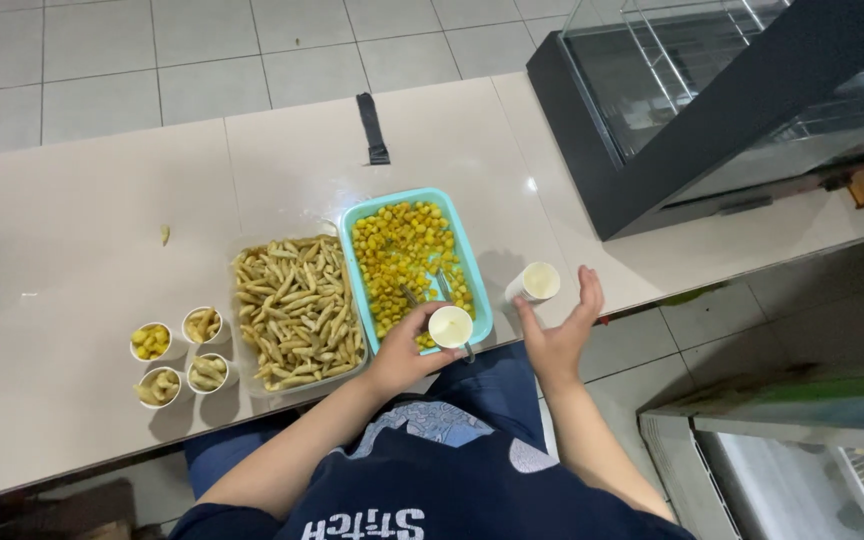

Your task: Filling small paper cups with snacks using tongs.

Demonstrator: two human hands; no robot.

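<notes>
My left hand [404, 352] holds a small empty white paper cup [450, 326] over the near edge of a turquoise tray [356, 222] filled with yellow corn-like snack pieces. Metal tongs [442, 290] lie in that tray. My right hand [562, 330] is open, fingers spread, just right of a stack of white cups [534, 283] lying on its side on the counter. It touches nothing.
A clear tray [244, 252] of pale stick-shaped snacks sits left of the turquoise one. Several filled small cups [180, 355] stand at its left. A black glass display case [712, 100] occupies the counter's right end. A black strap [372, 128] lies farther back.
</notes>
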